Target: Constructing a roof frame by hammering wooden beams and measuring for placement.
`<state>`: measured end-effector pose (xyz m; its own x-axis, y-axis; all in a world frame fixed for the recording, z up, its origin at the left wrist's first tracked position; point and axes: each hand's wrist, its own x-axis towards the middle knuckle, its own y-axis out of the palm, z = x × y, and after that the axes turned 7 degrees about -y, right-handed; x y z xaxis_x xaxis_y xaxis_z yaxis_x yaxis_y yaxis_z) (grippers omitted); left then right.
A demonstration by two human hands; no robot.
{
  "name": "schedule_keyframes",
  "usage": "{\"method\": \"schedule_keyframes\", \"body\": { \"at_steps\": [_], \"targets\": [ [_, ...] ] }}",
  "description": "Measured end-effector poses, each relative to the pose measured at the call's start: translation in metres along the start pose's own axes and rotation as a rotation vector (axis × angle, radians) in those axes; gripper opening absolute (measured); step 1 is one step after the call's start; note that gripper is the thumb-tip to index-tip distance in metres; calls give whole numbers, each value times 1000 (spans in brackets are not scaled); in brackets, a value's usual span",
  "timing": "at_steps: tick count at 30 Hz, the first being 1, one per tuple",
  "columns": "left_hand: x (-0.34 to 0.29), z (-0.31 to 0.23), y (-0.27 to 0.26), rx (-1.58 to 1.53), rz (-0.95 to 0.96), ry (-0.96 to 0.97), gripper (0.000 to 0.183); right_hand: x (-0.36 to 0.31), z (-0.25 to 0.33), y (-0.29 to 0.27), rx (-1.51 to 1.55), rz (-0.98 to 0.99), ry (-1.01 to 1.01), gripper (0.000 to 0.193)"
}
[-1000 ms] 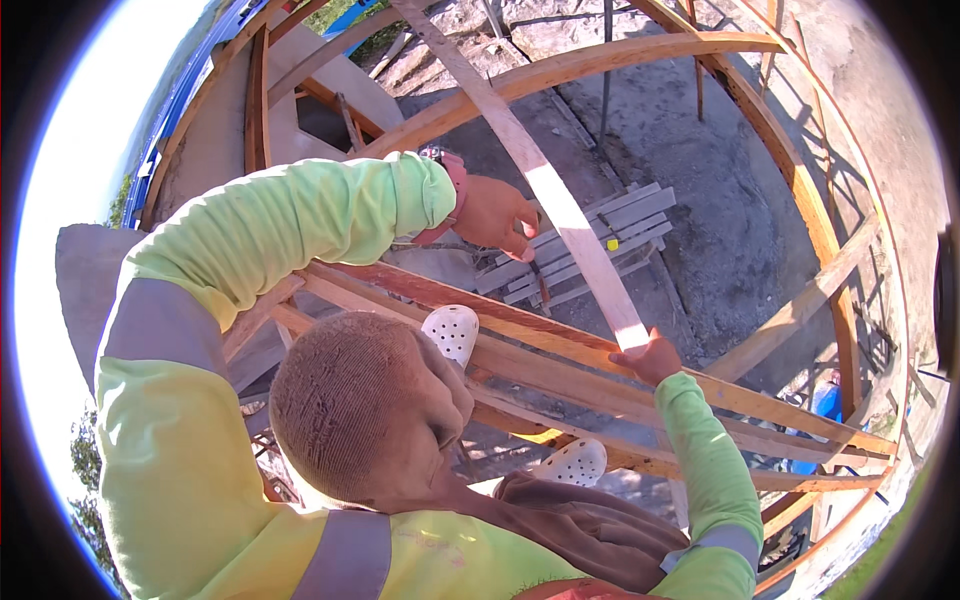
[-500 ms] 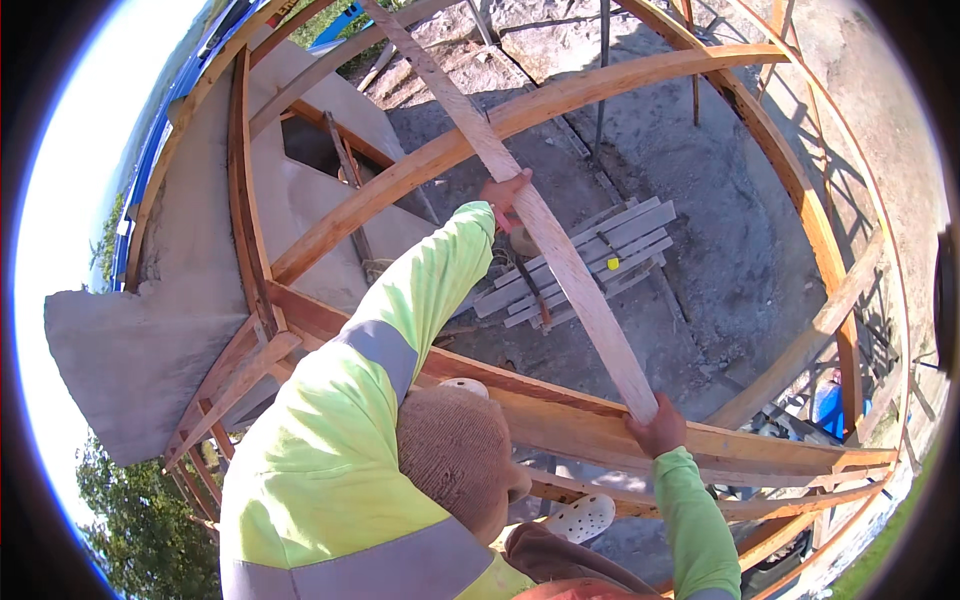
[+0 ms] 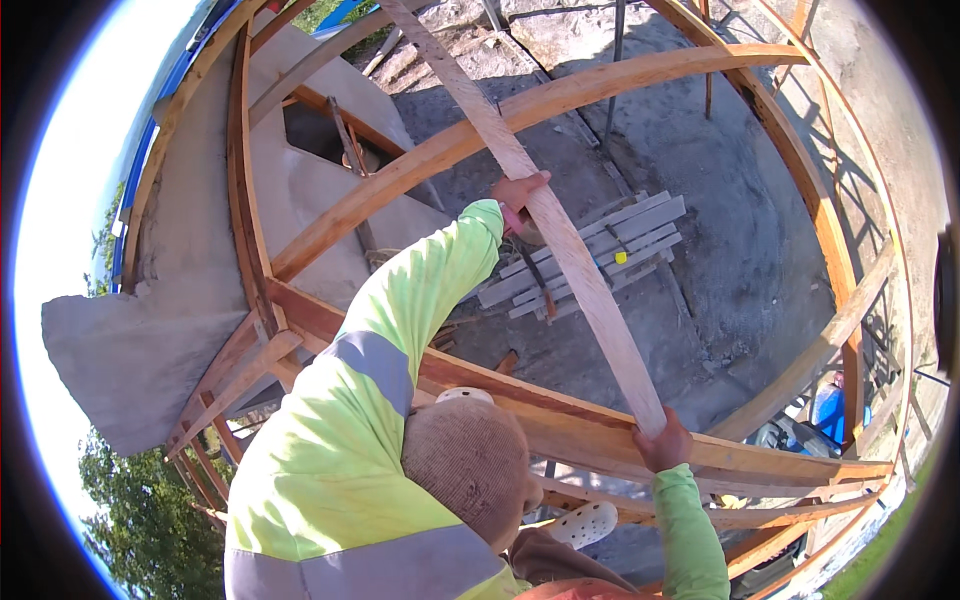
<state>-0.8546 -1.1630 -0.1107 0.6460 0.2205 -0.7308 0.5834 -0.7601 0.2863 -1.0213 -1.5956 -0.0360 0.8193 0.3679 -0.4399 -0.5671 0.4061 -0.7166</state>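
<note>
A long pale timber plank (image 3: 575,255) slants from the far top left down toward me. Partway along it, my left hand (image 3: 519,192) is closed around its edge, just on the near side of a curved wooden rib (image 3: 400,175) that the plank crosses. My right hand (image 3: 664,443) is closed on the plank's near end, by the curved wooden beam (image 3: 570,425). Whether that end touches the beam, I cannot tell. Something pink shows at my left wrist. Both of my sleeves are bright yellow-green.
Far below, stacked grey boards (image 3: 600,255) lie on the ground with a small yellow object (image 3: 621,258) on them. Curved timber frame members (image 3: 800,190) surround the drop. A grey wall slab (image 3: 130,350) stands left. White perforated shoes (image 3: 585,524) show beneath me.
The plank's near end and my right hand have shifted slightly nearer and to the right. My left hand keeps its hold. The whole view has moved a little.
</note>
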Motion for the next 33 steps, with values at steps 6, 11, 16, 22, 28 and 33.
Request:
{"method": "schedule_keyframes", "body": {
  "at_steps": [6, 11, 16, 22, 28, 33],
  "targets": [
    [-4, -4, 0, 32, -23, 3, 35, 3, 11, -5, -9, 30, 9, 48],
    [-20, -13, 10, 138, -55, -66, 37, -5, 4, -3, -13, 8, 16, 47],
    [-19, -10, 5, 146, 6, 8, 43, -3, 6, -3, -13, 26, 44, 49],
    [-14, -10, 9, 136, -33, -41, 41, 0, 9, -8, 11, 68, 35, 50],
    [-12, 14, -14, -160, -2, 4, 42, 7, 16, 0, -63, 75, -15, 51],
    [-32, 73, 35, 11, -21, -109, 54, -2, -2, -6, -37, 63, 27, 52]
  ]
}}
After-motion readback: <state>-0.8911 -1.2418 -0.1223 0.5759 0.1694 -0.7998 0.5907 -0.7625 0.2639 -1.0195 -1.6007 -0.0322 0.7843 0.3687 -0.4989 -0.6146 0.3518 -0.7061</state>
